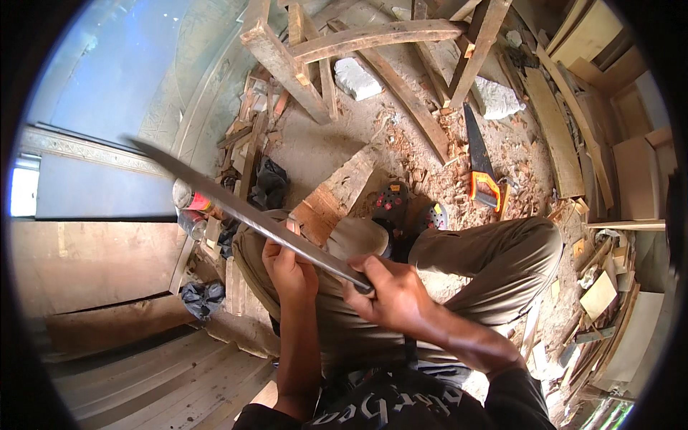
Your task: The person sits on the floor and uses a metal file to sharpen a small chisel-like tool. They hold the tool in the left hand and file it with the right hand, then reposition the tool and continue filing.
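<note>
Steel first: a long, flat metal strip (236, 206) slants from the upper left, over a pale panel (100, 190) leaning there, down to the lap of a person seated on the littered ground. Just under its upper stretch lie a spray can (192, 201) and a crumpled black bag (202, 297) beside stacked boards. Moving right, the left hand (289, 269) wraps the strip from below, fingers curled tight around it near the knee. Next to it a short wooden block (337, 192) rests on the person's thigh, angled up and away. The right hand (390, 294) clamps the strip's lower end, thumb pressed along the top, fingers closed beneath. Beyond the knees, dark sandals (408, 208) sit in sawdust and chips. Farther right, a handsaw (479, 161) with an orange handle lies flat among wood scraps, well apart from both hands, below a rough timber frame (373, 43).
</note>
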`<action>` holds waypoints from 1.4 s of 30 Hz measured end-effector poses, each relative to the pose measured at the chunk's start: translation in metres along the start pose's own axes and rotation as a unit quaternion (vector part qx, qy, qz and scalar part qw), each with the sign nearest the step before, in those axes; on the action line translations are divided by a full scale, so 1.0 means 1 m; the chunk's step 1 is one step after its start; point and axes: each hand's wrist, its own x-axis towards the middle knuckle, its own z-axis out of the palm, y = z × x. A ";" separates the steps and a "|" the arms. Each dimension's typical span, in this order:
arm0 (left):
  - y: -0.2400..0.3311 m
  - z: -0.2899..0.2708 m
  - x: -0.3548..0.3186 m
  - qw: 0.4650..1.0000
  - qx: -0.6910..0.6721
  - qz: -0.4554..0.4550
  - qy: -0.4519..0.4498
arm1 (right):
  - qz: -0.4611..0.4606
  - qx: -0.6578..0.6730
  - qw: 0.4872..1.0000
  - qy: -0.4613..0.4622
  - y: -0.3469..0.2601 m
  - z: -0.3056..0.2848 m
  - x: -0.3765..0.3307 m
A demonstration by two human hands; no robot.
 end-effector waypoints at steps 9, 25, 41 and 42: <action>0.005 0.006 -0.006 0.998 -0.008 0.011 -0.056 | 0.115 -0.031 0.983 -0.139 0.006 -0.004 -0.001; 0.011 0.022 -0.017 0.999 0.016 -0.016 -0.031 | 0.108 -0.047 0.989 -0.085 0.026 0.001 -0.004; 0.012 0.026 -0.021 0.999 0.021 -0.024 0.018 | 0.100 -0.101 0.983 -0.114 0.046 -0.003 -0.004; 0.007 0.014 -0.020 0.999 0.041 0.000 0.007 | 0.123 -0.072 0.983 -0.116 0.032 -0.002 -0.004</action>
